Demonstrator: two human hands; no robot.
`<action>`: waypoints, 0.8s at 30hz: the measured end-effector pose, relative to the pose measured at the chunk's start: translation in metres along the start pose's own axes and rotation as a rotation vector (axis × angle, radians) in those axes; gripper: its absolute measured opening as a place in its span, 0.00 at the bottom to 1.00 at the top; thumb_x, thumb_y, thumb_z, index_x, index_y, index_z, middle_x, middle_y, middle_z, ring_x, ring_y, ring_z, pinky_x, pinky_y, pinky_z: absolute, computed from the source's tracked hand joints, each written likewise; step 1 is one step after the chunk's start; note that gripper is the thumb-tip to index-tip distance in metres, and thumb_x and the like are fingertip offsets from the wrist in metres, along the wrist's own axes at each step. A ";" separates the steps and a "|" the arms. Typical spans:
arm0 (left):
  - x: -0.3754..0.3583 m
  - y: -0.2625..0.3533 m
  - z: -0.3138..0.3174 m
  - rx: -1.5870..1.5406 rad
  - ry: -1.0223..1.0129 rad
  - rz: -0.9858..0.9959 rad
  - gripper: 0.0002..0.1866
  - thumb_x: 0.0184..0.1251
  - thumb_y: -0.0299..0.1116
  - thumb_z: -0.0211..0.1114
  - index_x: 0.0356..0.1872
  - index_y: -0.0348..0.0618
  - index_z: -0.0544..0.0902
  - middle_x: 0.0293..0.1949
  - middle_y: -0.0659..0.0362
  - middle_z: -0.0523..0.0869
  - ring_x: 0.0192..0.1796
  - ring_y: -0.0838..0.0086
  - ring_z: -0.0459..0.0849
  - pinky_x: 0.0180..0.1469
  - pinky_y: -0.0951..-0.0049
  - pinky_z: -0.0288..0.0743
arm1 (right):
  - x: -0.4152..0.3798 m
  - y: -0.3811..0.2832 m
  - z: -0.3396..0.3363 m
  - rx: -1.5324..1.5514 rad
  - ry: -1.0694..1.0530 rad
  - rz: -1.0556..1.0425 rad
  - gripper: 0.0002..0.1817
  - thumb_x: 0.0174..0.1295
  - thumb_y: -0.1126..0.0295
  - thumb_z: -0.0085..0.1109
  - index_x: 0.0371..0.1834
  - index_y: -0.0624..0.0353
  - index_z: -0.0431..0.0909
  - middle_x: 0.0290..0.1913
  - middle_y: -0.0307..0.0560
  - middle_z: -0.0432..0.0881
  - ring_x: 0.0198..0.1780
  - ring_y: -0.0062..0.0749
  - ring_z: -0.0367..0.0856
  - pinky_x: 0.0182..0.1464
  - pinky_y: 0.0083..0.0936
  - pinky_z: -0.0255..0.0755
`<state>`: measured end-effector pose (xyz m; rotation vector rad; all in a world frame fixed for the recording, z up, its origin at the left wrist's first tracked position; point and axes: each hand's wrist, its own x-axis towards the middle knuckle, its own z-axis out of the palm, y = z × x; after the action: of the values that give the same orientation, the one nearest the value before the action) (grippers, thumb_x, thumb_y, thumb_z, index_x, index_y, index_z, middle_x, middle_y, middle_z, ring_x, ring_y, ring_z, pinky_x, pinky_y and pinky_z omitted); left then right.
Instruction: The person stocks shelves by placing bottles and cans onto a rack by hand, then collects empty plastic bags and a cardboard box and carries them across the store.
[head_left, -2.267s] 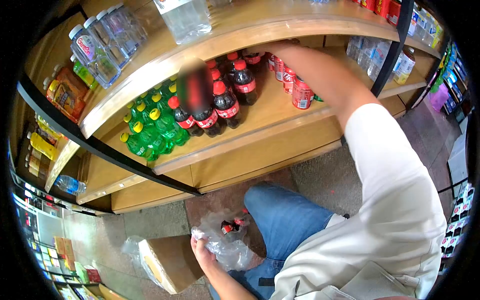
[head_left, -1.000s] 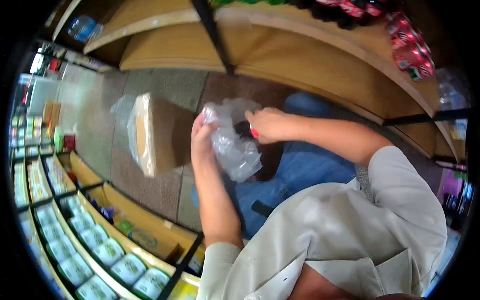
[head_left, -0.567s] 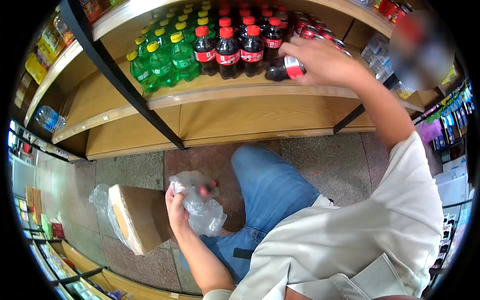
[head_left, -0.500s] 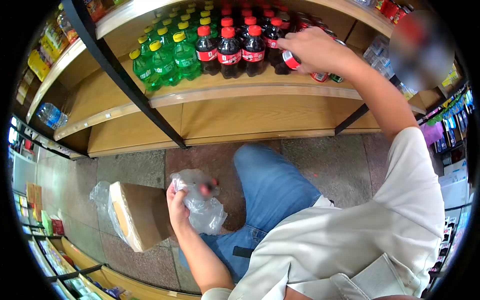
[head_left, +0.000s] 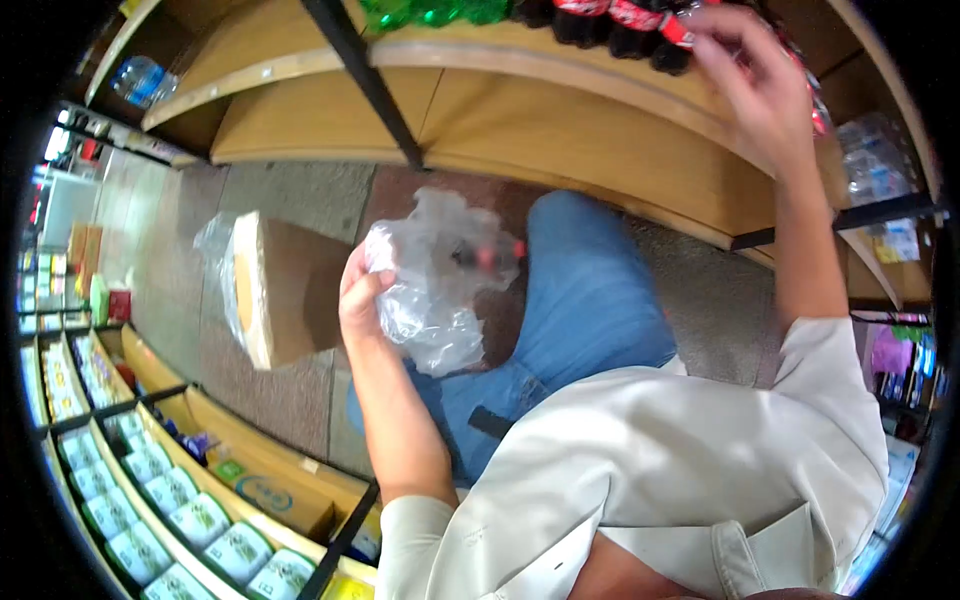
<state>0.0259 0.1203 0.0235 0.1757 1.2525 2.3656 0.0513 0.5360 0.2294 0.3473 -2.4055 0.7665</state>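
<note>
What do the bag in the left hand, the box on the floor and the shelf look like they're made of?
The bag in the left hand looks like thin clear plastic film: crinkled, glossy, see-through. The box looks like brown cardboard, matte, with clear wrap bunched at one end. The shelf looks like light wood or wood-look laminate; which one is hard to tell.

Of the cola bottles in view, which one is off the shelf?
The cola bottle inside the clear plastic bag gripped by the left hand. It lies on its side above the knee, while the others stand on the shelf near the right hand.
</note>
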 end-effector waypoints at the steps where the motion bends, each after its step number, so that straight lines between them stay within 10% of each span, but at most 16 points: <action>1: 0.000 0.002 0.007 -0.047 -0.005 0.010 0.27 0.43 0.31 0.65 0.49 0.28 0.78 0.39 0.52 0.85 0.38 0.66 0.86 0.44 0.67 0.83 | -0.021 -0.021 0.024 0.295 -0.201 0.056 0.11 0.69 0.74 0.57 0.51 0.64 0.81 0.48 0.43 0.84 0.49 0.29 0.83 0.56 0.26 0.74; 4: 0.001 -0.003 0.009 -0.149 -0.059 0.013 0.24 0.42 0.30 0.66 0.45 0.28 0.78 0.36 0.51 0.85 0.35 0.66 0.86 0.41 0.67 0.82 | -0.074 -0.053 0.135 0.711 -0.782 0.089 0.16 0.66 0.75 0.50 0.54 0.63 0.81 0.46 0.59 0.86 0.50 0.46 0.85 0.55 0.36 0.77; 7: 0.002 -0.020 -0.006 -0.146 -0.149 -0.024 0.27 0.41 0.27 0.66 0.49 0.28 0.77 0.39 0.55 0.83 0.37 0.71 0.83 0.42 0.73 0.78 | -0.108 -0.044 0.265 0.257 -1.158 0.232 0.19 0.63 0.73 0.53 0.56 0.66 0.79 0.49 0.62 0.84 0.51 0.48 0.84 0.49 0.42 0.78; 9: 0.000 -0.040 -0.023 -0.060 0.077 0.092 0.28 0.44 0.30 0.66 0.50 0.27 0.75 0.38 0.49 0.83 0.35 0.64 0.85 0.39 0.67 0.83 | -0.162 -0.005 0.371 -0.151 -1.357 -0.043 0.18 0.61 0.72 0.55 0.53 0.64 0.82 0.46 0.61 0.86 0.48 0.48 0.85 0.47 0.44 0.78; 18: 0.015 -0.033 0.008 -0.121 0.025 0.104 0.25 0.54 0.31 0.64 0.55 0.31 0.76 0.43 0.49 0.85 0.43 0.62 0.87 0.45 0.64 0.84 | -0.194 0.007 0.395 -0.123 -1.297 0.421 0.16 0.62 0.71 0.52 0.50 0.65 0.82 0.44 0.61 0.86 0.45 0.48 0.84 0.47 0.44 0.77; 24: 0.026 -0.026 0.016 0.416 0.188 0.046 0.30 0.51 0.33 0.79 0.55 0.34 0.77 0.44 0.54 0.87 0.45 0.68 0.86 0.52 0.70 0.79 | -0.171 0.014 0.393 -0.023 -1.197 0.605 0.16 0.63 0.71 0.51 0.48 0.67 0.82 0.42 0.60 0.86 0.43 0.48 0.83 0.46 0.45 0.76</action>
<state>0.0163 0.1567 0.0089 0.1132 1.8411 2.1694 0.0041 0.3243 -0.1410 0.0232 -3.7449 0.9283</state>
